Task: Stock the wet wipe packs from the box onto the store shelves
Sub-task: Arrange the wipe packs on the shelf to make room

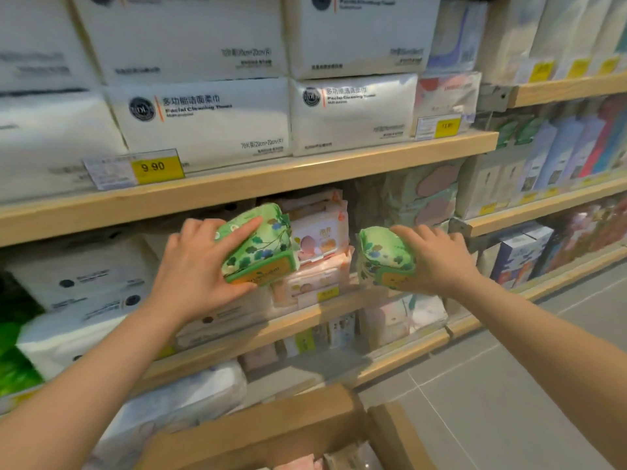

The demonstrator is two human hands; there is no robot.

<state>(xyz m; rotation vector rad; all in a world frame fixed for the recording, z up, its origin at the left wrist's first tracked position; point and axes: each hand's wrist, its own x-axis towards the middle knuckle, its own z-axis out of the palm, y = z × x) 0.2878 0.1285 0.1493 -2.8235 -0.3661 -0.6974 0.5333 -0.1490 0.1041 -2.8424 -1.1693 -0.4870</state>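
Stocking looks partly done: pink packs (pixel 315 239) already sit on the middle shelf (pixel 339 305), while two green ones are not yet set down. The left hand (pixel 200 266) grips a green wet wipe pack (pixel 259 247) from the side, index finger stretched along its top, arm reaching up toward the shelf. The right hand (pixel 437 259) clasps a second green pack (pixel 385 256) at shelf level. Below, the cardboard box (pixel 271 432) stands open; it seems to hold more packs, though blur hides how many.

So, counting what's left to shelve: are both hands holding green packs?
Yes, the left hand grips one green pack and the right hand grips another green pack.
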